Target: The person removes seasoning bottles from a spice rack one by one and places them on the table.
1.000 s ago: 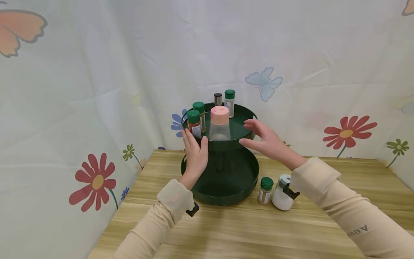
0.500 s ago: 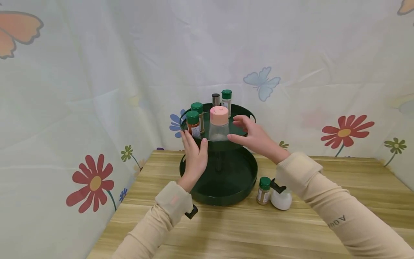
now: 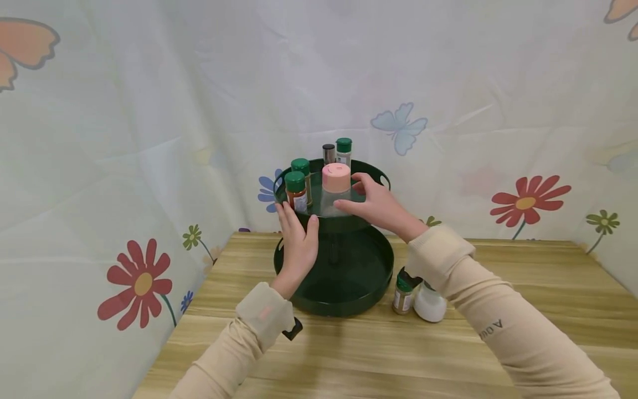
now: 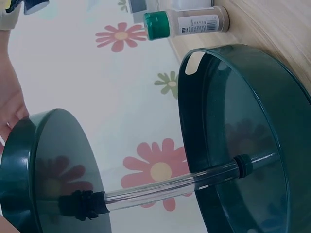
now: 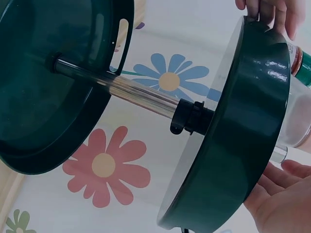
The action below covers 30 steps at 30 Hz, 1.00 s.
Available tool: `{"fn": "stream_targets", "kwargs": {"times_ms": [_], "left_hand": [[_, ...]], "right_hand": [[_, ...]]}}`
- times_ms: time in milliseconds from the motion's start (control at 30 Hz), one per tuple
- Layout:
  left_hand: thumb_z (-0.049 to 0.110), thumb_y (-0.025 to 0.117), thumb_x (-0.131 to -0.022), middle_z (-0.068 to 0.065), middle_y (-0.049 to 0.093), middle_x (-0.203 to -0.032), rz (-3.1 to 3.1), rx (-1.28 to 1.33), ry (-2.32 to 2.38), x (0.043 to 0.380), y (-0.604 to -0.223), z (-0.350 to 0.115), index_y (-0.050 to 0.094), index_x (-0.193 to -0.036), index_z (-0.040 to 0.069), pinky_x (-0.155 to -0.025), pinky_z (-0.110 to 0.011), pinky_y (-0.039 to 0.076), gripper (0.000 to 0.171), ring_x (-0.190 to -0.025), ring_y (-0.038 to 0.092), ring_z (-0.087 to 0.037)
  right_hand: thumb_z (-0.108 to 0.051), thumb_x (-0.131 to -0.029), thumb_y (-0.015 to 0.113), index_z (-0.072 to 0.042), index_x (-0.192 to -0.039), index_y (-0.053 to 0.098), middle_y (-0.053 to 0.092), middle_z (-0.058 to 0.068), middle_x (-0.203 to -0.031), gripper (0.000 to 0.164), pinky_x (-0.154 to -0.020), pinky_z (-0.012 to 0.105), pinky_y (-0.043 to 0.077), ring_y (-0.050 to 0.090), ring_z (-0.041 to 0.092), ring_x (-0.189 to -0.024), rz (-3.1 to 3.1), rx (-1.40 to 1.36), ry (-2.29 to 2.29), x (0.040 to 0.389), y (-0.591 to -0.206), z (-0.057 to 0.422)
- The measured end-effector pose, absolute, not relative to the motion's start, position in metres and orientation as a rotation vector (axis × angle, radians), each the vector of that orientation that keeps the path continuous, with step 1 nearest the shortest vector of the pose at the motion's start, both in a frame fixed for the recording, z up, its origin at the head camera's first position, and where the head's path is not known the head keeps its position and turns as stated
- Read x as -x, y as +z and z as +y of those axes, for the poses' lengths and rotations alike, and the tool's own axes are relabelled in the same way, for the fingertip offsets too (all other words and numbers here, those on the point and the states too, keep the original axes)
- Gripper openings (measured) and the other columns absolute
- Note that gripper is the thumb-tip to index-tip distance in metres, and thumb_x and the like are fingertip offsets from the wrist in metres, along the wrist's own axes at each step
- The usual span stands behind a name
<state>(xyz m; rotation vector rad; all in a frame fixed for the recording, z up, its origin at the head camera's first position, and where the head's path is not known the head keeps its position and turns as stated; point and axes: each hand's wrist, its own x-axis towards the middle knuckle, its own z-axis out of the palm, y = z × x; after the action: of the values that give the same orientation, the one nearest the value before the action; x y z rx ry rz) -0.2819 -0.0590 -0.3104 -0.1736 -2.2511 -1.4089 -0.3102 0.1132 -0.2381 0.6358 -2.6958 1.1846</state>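
Note:
A dark green two-tier round rack has an upper tray [image 3: 344, 224] and a lower tray [image 3: 333, 307], joined by a clear post [image 4: 165, 189]. On the upper tray's front stands a clear bottle with a pink cap [image 3: 336, 177]. My right hand [image 3: 381, 206] reaches over the rim from the right, thumb overlapping the bottle's front and fingers curved beside it; a gap to the bottle shows in the right wrist view. At the left, my left hand [image 3: 299, 244] rests its extended fingers against the upper tray's outer wall, below a green-capped jar of red spice [image 3: 296, 191].
Behind that jar is another green-capped jar [image 3: 301, 166]; at the tray's back stand a black-topped shaker [image 3: 329, 154] and a third green-capped jar [image 3: 344, 147]. On the wooden table [image 3: 478, 332], right of the rack, are a green-capped spice jar [image 3: 401, 302] and a white-filled jar [image 3: 430, 306].
My right hand has moved left over the upper tray's rim to the pink-capped bottle. The left hand keeps its place on the tray wall. The view has shifted slightly.

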Motion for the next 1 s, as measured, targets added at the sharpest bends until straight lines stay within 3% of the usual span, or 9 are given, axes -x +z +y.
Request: {"fn": "stream_targets", "kwargs": {"times_ms": [1000], "left_hand": [[0.036,0.037,-0.095,-0.014,-0.015,-0.15,-2.273,0.172,-1.398,0.28,-0.309,-0.059,-0.007,-0.143,0.005,-0.108,-0.054,0.004,0.072,-0.136,-0.01,-0.028]], "right_hand": [[-0.044,-0.075,0.066,-0.005,-0.127,0.035,0.051,0.014,-0.12,0.072,-0.089,0.05,0.043,0.051,0.027,-0.103,-2.679,-0.552,1.23,0.325,-0.241,0.091]]}}
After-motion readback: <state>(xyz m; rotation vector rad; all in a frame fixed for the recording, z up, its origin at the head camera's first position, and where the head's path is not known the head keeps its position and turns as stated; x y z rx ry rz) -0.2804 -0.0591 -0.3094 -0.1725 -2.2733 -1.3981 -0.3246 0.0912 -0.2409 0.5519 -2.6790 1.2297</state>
